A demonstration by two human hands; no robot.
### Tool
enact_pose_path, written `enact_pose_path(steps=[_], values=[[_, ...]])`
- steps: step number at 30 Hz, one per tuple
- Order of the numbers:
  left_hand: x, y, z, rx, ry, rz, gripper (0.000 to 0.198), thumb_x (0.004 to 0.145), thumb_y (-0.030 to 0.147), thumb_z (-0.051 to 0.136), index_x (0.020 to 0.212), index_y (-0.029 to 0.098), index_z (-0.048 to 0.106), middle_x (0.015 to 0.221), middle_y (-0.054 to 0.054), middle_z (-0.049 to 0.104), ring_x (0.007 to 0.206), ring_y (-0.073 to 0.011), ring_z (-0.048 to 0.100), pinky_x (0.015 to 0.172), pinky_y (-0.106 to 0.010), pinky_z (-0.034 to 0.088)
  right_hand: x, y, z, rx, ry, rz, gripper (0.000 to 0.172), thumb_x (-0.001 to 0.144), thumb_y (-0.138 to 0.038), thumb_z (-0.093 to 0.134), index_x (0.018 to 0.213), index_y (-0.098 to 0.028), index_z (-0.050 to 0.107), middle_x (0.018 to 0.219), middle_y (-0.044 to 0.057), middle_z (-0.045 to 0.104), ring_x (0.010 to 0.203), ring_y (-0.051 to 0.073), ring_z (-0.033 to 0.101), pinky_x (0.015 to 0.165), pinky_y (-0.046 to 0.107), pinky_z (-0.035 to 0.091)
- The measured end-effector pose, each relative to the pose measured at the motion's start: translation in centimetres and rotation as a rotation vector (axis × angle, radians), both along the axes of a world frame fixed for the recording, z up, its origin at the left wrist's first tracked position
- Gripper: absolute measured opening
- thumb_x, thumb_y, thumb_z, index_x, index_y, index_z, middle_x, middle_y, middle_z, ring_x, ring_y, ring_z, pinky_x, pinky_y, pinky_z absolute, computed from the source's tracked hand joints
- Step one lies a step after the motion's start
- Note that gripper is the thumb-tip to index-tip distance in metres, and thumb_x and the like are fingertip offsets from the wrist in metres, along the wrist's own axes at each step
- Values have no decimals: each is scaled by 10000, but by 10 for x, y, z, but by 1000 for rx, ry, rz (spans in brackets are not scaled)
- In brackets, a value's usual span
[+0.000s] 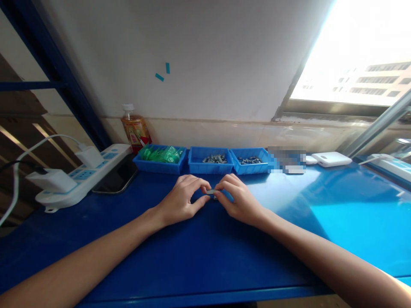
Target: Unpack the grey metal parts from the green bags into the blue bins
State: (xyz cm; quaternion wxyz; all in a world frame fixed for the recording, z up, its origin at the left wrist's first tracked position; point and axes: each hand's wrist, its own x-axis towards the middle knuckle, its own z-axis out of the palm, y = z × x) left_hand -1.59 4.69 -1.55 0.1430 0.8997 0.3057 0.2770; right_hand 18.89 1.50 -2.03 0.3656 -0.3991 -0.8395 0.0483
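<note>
My left hand (187, 197) and my right hand (236, 196) meet above the middle of the blue table. Between their fingertips is a small, light metal piece (210, 192), pinched from both sides. Its exact kind is too small to make out, and fingers cover its ends. Just beyond the hands stands a blue bin with small flat metal parts (214, 159). Right of that, a second blue bin holds small dark metal parts (250, 160). Green plastic pieces (162, 154) in clear wrap fill a third blue bin at the left.
At the left lie a white power strip (84, 176) with chargers and cables, and a black phone (116, 176). Behind them stands a drink bottle (135, 128). A white box-shaped device (332, 158) and another power strip (393, 166) lie at the right, below the window.
</note>
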Motion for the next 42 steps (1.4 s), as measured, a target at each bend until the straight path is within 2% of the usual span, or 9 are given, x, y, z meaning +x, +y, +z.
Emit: enact_pose_path(steps=[12,14,16,20,23,26,29,35,42], values=[[1,1,1,-13,3,-14,308,972,307,325,841,199,583,881,-25,653,915,-174,572,925,-362,377,-3,-3,3,75,-14,12,54,859,-211,550,912,-210,559,857,53,583,796,188,522,730,339,444],[1,1,0,-33,17,-12,308,976,332,324,914,205,597,926,-30,661,947,-181,572,936,-371,373,-1,5,8,150,-16,-76,52,866,-236,549,894,-202,577,848,61,586,809,202,523,748,354,444],[3,1,-1,-29,64,-22,287,959,378,380,1079,226,592,1046,-47,654,1028,-202,556,961,-396,360,5,17,15,225,-31,-265,119,877,-299,549,916,-198,599,872,81,592,871,242,520,791,398,438],[6,-5,-3,22,220,-95,398,933,438,435,1312,328,480,1287,-62,552,1208,-252,461,1032,-492,268,19,29,21,202,-117,-529,384,837,-402,591,1138,-164,568,1051,146,577,1002,334,478,821,486,426],[7,-11,-2,46,262,-102,347,928,433,451,1251,332,528,1272,-52,564,1207,-254,462,1031,-502,249,20,17,20,119,-99,-446,267,866,-337,553,1061,-162,602,940,116,606,942,289,504,836,454,436],[6,-14,-1,62,255,-19,265,897,411,516,1089,245,593,1073,-48,640,1050,-242,545,930,-440,340,10,-1,16,-18,-134,-191,153,874,-272,546,982,-188,615,849,68,619,863,230,533,789,383,456],[5,-14,0,61,272,79,264,889,431,523,988,199,599,951,-50,655,911,-235,577,795,-384,377,-1,-11,12,-117,-216,-14,175,872,-265,555,1023,-186,596,895,68,617,870,214,527,777,362,462],[3,-10,-4,-28,223,113,247,936,389,456,949,206,621,896,-21,683,844,-194,601,783,-345,359,-3,-8,3,-180,-276,12,158,863,-252,572,1008,-190,576,920,65,599,880,213,517,791,367,461],[2,-6,-4,-76,122,23,338,984,321,326,890,204,629,873,-10,683,833,-173,598,829,-342,357,-4,-10,4,-135,-173,19,76,895,-224,520,965,-205,542,898,52,586,848,191,522,755,325,448]])
